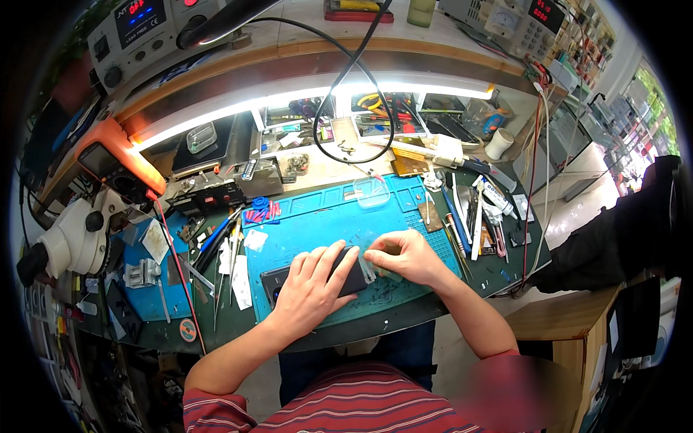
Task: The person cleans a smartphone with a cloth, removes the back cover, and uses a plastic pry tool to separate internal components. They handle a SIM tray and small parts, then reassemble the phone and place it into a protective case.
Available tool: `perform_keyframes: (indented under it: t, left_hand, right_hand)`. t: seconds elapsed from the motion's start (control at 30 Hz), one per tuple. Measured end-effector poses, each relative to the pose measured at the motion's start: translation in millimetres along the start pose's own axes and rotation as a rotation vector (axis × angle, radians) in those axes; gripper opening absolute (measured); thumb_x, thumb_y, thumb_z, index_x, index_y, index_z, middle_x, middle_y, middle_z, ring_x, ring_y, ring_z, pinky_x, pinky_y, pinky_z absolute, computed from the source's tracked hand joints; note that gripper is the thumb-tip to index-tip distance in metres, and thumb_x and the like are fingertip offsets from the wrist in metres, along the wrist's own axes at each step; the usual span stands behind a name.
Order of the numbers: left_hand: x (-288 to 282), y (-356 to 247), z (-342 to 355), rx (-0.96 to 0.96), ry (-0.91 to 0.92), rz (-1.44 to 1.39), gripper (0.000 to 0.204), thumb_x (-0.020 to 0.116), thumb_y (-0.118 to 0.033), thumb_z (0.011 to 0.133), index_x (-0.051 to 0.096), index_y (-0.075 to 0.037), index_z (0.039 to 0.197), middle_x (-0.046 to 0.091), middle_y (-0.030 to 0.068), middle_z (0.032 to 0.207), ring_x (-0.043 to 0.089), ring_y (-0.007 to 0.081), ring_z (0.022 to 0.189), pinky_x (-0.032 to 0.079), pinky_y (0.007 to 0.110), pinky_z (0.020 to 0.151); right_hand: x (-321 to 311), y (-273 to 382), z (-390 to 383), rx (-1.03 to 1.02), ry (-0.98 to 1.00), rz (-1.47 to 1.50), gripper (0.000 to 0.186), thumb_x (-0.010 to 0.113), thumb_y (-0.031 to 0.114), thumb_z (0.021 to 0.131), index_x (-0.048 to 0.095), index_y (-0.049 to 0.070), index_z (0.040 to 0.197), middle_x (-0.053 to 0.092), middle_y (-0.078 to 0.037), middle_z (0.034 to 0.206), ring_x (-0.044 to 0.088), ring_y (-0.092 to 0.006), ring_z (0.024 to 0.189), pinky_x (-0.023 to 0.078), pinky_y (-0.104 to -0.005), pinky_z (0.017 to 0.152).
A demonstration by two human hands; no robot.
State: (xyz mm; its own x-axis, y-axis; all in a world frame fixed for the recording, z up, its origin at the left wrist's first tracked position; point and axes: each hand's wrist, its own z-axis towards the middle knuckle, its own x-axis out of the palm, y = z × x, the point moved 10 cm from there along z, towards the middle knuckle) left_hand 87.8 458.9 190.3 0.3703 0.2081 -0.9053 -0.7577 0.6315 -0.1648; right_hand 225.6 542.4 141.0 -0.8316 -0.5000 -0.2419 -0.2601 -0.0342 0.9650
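Observation:
A dark phone (278, 281) lies on the blue work mat (310, 224), near its front edge. My left hand (309, 289) lies across it, fingers over the top and thumb along the lower side, gripping it. At the phone's right end my right hand (401, 256) is closed in a pinch, beside a translucent greenish piece (386, 273); what exactly is between the fingertips is too small to tell. Behind both hands sits a clear plastic box (372, 193).
Tweezers and thin tools (231, 252) lie left of the mat, pens and tubes (476, 209) to its right. An orange multimeter (115, 162) and a white microscope (68, 238) stand at left. A looped black cable (336, 90) hangs above the bench.

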Motion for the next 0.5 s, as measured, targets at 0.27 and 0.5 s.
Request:
perform_keyframes:
  t: [0.27, 0.5]
  left_hand:
    - [-1, 0, 1, -0.005, -0.012, 0.050, 0.084, 0.085, -0.035, 0.075, 0.052, -0.011, 0.149, 0.049, 0.0151, 0.146, 0.051, 0.0323, 0.126, 0.041, 0.046, 0.105]
    - [-8, 7, 1, -0.062, -0.080, 0.079, 0.087, 0.087, -0.034, 0.072, 0.052, -0.012, 0.148, 0.049, 0.0152, 0.145, 0.051, 0.0330, 0.125, 0.042, 0.046, 0.103]
  right_hand:
    - [3, 3, -1, 0.028, 0.065, 0.050, 0.037, 0.079, 0.017, 0.093, 0.069, 0.000, 0.124, 0.075, -0.011, 0.098, 0.069, -0.0116, 0.089, 0.057, -0.0279, 0.074]
    - [11, -4, -24, 0.059, -0.096, 0.396, 0.074, 0.080, 0.002, 0.089, 0.040, 0.001, 0.151, 0.071, -0.013, 0.104, 0.070, -0.0156, 0.090, 0.057, -0.0280, 0.073]
